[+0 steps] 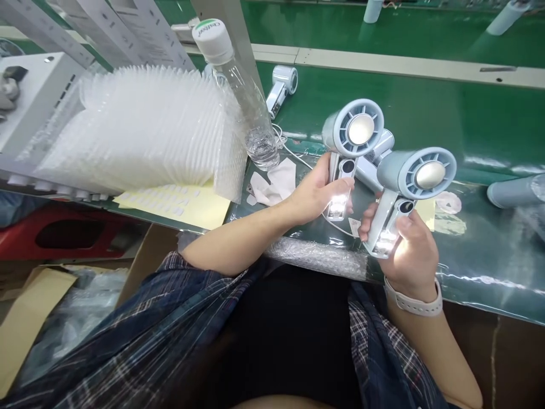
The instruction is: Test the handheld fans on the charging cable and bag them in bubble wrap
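Observation:
My left hand (313, 193) is closed around the handle of a light blue handheld fan (346, 162), its round ribbed head tilted up. Closed likewise, my right hand (411, 250) grips a second handheld fan (394, 210) of the same kind, a little nearer to me and to the right. Both handles have a dark round spot and a bright shiny or lit lower panel. Behind and between these two, another blue fan (368, 173) lies on the bench, partly hidden. A thin white cable (293, 153) runs behind my left hand.
A stack of bubble-wrap bags (149, 125) stands at left, with a clear bottle (244, 96) beside it. Yellow sticker sheet (208, 210) and white paper (279, 182) lie in front. One fan (281, 88) rests farther back; a blue cylinder (517, 190) is at right. An open carton (38, 324) stands below left.

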Demonstrator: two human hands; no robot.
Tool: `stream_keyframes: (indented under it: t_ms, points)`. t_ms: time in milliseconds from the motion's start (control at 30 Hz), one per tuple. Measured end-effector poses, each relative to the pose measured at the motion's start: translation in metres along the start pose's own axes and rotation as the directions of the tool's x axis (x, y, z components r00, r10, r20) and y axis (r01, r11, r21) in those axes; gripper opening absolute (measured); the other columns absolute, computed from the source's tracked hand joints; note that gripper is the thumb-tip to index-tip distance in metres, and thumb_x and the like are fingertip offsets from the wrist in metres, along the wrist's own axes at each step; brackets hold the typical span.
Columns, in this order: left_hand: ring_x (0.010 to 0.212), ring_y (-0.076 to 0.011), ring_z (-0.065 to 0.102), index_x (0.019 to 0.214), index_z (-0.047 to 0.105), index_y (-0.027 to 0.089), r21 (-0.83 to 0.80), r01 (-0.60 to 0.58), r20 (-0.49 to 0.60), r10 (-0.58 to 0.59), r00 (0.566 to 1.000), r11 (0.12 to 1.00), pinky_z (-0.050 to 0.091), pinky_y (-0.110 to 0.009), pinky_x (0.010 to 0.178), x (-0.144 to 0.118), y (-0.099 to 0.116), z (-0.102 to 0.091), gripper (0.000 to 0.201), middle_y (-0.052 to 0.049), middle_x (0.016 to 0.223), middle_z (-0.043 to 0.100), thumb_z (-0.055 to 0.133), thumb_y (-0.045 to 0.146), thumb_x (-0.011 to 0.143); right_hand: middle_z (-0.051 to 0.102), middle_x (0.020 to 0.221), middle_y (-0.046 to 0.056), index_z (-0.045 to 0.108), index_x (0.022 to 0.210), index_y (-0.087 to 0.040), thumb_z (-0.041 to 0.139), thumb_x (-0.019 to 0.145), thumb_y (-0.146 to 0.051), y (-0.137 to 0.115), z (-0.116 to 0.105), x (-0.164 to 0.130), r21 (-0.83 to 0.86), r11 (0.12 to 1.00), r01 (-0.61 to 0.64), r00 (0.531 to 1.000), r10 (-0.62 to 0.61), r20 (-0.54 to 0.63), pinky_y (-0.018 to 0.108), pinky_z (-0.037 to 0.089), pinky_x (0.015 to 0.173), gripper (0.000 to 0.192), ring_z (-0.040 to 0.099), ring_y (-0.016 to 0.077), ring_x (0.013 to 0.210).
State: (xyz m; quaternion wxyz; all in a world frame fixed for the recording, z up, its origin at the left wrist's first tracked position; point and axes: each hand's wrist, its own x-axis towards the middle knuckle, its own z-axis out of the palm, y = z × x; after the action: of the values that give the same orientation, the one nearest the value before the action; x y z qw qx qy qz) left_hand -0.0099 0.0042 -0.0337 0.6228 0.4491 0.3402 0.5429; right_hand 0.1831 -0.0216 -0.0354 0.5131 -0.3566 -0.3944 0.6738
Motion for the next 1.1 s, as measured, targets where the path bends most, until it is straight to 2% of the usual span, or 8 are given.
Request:
stream_keyframes:
  t_ms: [167,333,533,667,833,967,1033,1100]
  points:
    - [0.072,-0.0197,0.069,0.121,0.043,0.024,0.048,0.018,0.061,-0.021,0.998,0.999,0.061,-0.038,0.068,-0.002,-0.003,-0.002,0.064,-0.001,0.091,0.063,0.083,0.058,0.084,0.075,0.091,0.006,0.075,0.109,-0.019,0.081,0.084,-0.043,-0.002,0.002,0.001,-0.053,0.998,0.024,1.0,-0.024,0.005,0.029,0.057,0.056,0.035,0.068,0.0178,0.069]
    - [0.069,-0.0165,0.064,0.122,0.044,0.023,0.075,0.136,-0.07,-0.13,0.989,0.988,0.058,-0.035,0.062,-0.001,-0.002,-0.001,0.062,-0.002,0.096,0.061,0.083,0.051,0.082,0.073,0.088,0.005,0.075,0.107,-0.018,0.079,0.082,-0.041,-0.004,0.003,0.002,-0.062,0.998,-0.016,0.998,0.012,-0.063,0.028,0.058,0.056,0.035,0.066,0.0164,0.066]
    - [0.063,-0.015,0.058,0.124,0.048,0.023,0.068,0.105,-0.054,-0.102,0.993,0.992,0.05,-0.03,0.056,-0.005,0.011,0.002,0.058,0.0,0.082,0.056,0.059,0.072,0.095,0.073,0.089,0.005,0.074,0.11,-0.018,0.081,0.08,-0.044,0.0,0.003,0.002,-0.056,0.993,-0.101,0.992,0.097,-0.083,0.029,0.059,0.058,0.04,0.067,0.0177,0.069]
    - [0.054,-0.0123,0.054,0.107,0.048,0.023,0.118,0.09,-0.052,-0.084,0.995,0.989,0.043,-0.029,0.053,-0.005,0.014,0.002,0.056,0.001,0.076,0.055,0.048,0.078,0.097,0.073,0.089,0.005,0.074,0.112,-0.019,0.081,0.08,-0.045,0.003,0.004,0.0,-0.084,0.989,-0.123,0.99,0.117,-0.073,0.029,0.059,0.057,0.041,0.067,0.0181,0.069]
    - [0.054,-0.0141,0.052,0.099,0.055,0.022,0.102,0.129,-0.066,-0.122,0.99,0.986,0.043,-0.032,0.056,0.0,0.004,-0.002,0.074,-0.001,0.069,0.054,0.025,0.089,0.096,0.073,0.09,0.005,0.075,0.11,-0.02,0.079,0.082,-0.044,0.007,0.004,-0.002,-0.1,0.989,-0.108,0.993,0.102,-0.063,0.029,0.058,0.056,0.037,0.067,0.0178,0.069]
    - [0.057,-0.0166,0.055,0.09,0.055,0.022,0.077,0.114,-0.026,-0.112,0.993,0.991,0.049,-0.035,0.058,0.004,-0.005,-0.006,0.069,-0.003,0.067,0.056,0.036,0.088,0.095,0.072,0.09,0.007,0.074,0.109,-0.019,0.078,0.082,-0.043,0.009,0.002,-0.004,-0.094,0.989,-0.112,0.993,0.107,-0.059,0.029,0.058,0.056,0.036,0.067,0.0181,0.07]
    - [0.063,-0.0199,0.059,0.099,0.055,0.023,0.065,0.114,-0.025,-0.112,0.993,0.991,0.054,-0.038,0.063,0.004,-0.006,-0.007,0.063,-0.003,0.071,0.058,0.043,0.084,0.095,0.072,0.09,0.007,0.073,0.11,-0.019,0.078,0.082,-0.043,0.01,0.002,-0.005,-0.085,0.991,-0.108,0.993,0.104,-0.052,0.029,0.058,0.056,0.037,0.066,0.0184,0.07]
    - [0.079,-0.0249,0.067,0.116,0.053,0.024,0.109,0.079,-0.04,-0.075,0.996,0.991,0.059,-0.043,0.074,0.003,-0.005,-0.008,0.056,-0.004,0.081,0.063,0.046,0.076,0.098,0.072,0.09,0.007,0.073,0.109,-0.02,0.078,0.083,-0.046,0.009,0.001,-0.004,-0.059,0.994,-0.092,0.995,0.09,-0.047,0.029,0.056,0.054,0.037,0.065,0.0187,0.069]
